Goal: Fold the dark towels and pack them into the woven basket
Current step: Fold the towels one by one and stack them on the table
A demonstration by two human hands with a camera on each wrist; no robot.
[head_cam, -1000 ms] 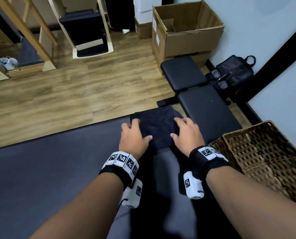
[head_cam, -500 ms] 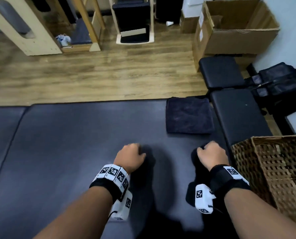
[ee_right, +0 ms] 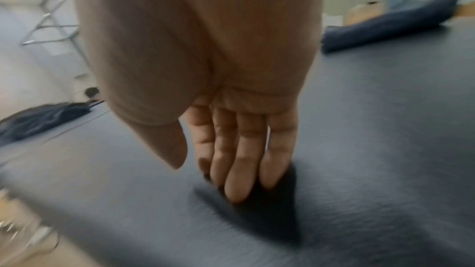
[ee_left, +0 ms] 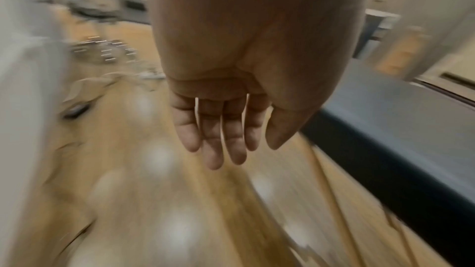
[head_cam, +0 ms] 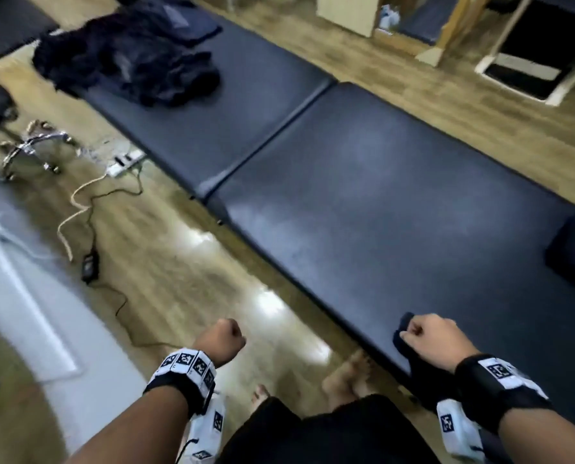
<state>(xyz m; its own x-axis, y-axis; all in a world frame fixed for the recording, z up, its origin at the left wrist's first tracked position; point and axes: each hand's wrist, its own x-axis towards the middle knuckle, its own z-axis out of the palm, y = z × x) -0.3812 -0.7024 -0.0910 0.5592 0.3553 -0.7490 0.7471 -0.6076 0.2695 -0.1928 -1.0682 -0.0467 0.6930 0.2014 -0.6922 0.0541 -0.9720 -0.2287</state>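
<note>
A loose pile of dark towels (head_cam: 128, 58) lies on the far left section of the dark padded mat (head_cam: 379, 195); the right wrist view shows this pile (ee_right: 38, 121) too. One folded dark towel (head_cam: 574, 249) sits at the mat's right edge, also seen in the right wrist view (ee_right: 385, 25). My left hand (head_cam: 225, 339) hangs over the wooden floor beside the mat, fingers (ee_left: 231, 149) relaxed and empty. My right hand (head_cam: 423, 336) is low over the mat's near edge, fingers (ee_right: 239, 170) pointing down close to the surface, holding nothing. The woven basket is out of view.
Cables and a power strip (head_cam: 118, 165) trail across the wooden floor (head_cam: 185, 279) at left, near a chrome chair base (head_cam: 34, 152). A white panel (head_cam: 21, 296) lies at the near left. Wooden frames (head_cam: 453, 35) stand beyond the mat. My bare feet (head_cam: 346, 380) are by the mat's edge.
Both hands left the folded towel and drew back toward me. The view swung left: the basket and bench dropped out, the towel pile came in, and my left hand is now over the floor.
</note>
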